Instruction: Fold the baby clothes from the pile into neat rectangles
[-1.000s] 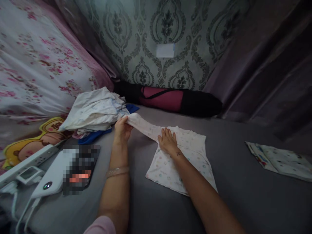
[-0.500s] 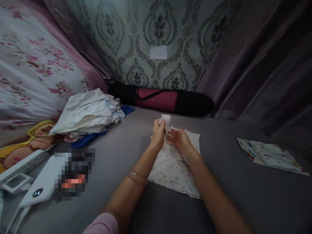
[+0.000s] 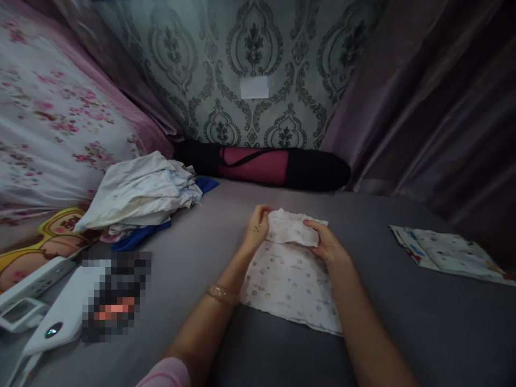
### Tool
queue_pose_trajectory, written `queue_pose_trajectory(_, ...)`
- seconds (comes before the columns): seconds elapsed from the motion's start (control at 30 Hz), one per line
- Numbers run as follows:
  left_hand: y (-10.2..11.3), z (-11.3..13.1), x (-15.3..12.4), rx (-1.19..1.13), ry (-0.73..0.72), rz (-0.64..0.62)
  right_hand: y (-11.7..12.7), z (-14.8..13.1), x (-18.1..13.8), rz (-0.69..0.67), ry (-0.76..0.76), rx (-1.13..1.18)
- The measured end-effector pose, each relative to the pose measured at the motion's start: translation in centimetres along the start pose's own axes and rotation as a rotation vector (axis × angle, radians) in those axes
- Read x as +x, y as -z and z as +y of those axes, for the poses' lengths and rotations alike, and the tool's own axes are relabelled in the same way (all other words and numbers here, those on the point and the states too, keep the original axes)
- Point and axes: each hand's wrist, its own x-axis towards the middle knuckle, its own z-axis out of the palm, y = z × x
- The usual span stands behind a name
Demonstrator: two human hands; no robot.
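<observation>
A small white garment with a pale dotted print (image 3: 288, 277) lies flat on the grey bed sheet (image 3: 382, 301) in front of me. Its far part is folded over toward me. My left hand (image 3: 256, 228) pinches the left end of that folded strip. My right hand (image 3: 327, 244) grips the right end of the same strip. Both hands are closed on the cloth, just above the flat part of the garment.
A pile of white and blue clothes (image 3: 139, 191) lies at the left. A folded printed cloth (image 3: 447, 252) rests at the right. A dark bag with a maroon roll (image 3: 266, 166) lies along the wall. A white power strip and charger (image 3: 36, 301) sit at lower left, near a floral pillow (image 3: 52, 123).
My left hand brought the long sleeve part in from the left and laid it across the garment. My right hand left the cloth's middle and now grips the fold's right end.
</observation>
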Motion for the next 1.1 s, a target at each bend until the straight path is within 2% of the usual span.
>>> queue_pose_trajectory(0.07,1.5,-1.9,0.9,0.121,0.048,0.011,0.6,-0.1,0.2,-0.031,-0.133,0.173)
queue_pose_trajectory(0.13,2.5,-3.6,1.2,0.222,0.088,-0.039,1.1,-0.1,0.2,0.017,-0.216,0.269)
queue_pose_trajectory(0.3,2.5,-5.7,0.4,0.286,0.045,-0.152,2.0,0.6,0.5,0.221,-0.154,0.122)
queue_pose_trajectory(0.43,1.9,-5.6,0.0,0.354,-0.037,-0.212,2.4,1.6,1.0,0.312,-0.099,0.015)
queue_pose_trajectory(0.57,1.7,-5.4,-0.2,0.499,-0.054,-0.232,3.0,3.0,1.7,0.353,-0.037,-0.085)
queue_pose_trajectory(0.73,1.7,-5.3,-0.4,0.682,-0.091,-0.335,3.7,4.1,2.2,0.44,0.0,-0.444)
queue_pose_trajectory(0.93,1.5,-4.5,-0.7,0.852,-0.055,-0.414,3.1,3.6,0.4,0.489,0.042,-0.672)
queue_pose_trajectory(1.1,1.7,-3.8,-0.8,0.908,-0.071,-0.452,2.5,2.7,-0.9,0.551,0.086,-0.921)
